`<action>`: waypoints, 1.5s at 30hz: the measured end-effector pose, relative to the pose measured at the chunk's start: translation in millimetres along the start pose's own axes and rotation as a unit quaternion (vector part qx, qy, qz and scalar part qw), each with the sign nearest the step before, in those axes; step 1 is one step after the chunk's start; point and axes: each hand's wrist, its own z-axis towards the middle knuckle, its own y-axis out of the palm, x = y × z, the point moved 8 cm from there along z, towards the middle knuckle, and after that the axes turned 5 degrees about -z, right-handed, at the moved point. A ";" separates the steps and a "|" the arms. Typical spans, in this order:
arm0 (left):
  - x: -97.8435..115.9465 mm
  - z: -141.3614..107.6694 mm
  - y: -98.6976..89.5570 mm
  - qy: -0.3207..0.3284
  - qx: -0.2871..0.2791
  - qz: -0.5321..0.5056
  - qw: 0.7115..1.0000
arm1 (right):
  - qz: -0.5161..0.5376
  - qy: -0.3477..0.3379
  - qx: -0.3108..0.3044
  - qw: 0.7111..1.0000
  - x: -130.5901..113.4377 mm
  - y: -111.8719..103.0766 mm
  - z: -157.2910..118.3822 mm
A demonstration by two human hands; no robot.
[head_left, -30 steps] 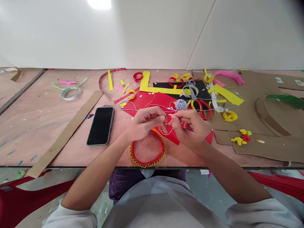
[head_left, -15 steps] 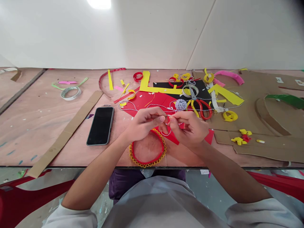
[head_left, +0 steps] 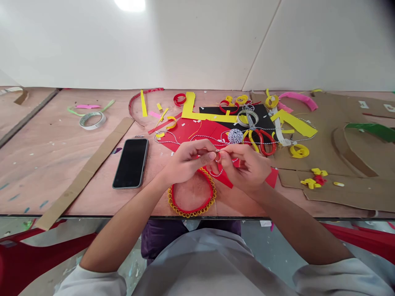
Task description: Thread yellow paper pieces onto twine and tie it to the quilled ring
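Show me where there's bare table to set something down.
Widest: the nearly bare left side, between the tape, cardboard strip and near edge. Smaller: between strip, phone and left forearm. Crowded: beyond the left hand and right hand, with red paper, string ball and scissors; a cardboard sheet covers much of the right.
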 end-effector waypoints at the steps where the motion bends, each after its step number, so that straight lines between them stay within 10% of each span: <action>1: 0.1 -0.1 0.1 0.001 -0.001 0.004 1.000 | 0.002 0.001 -0.003 1.000 -0.3 0.3 0.6; 15: 7.1 -5.8 1.7 0.036 0.009 0.186 0.982 | 0.062 0.029 -0.050 0.996 3.8 5.7 3.5; 25: 25.0 -12.7 10.4 0.176 0.012 0.424 0.889 | 0.061 0.055 -0.085 0.993 10.0 10.6 1.1; 45: 20.9 -9.5 -4.6 0.108 0.137 0.279 0.944 | 0.161 0.259 -0.187 0.934 39.1 36.0 -16.0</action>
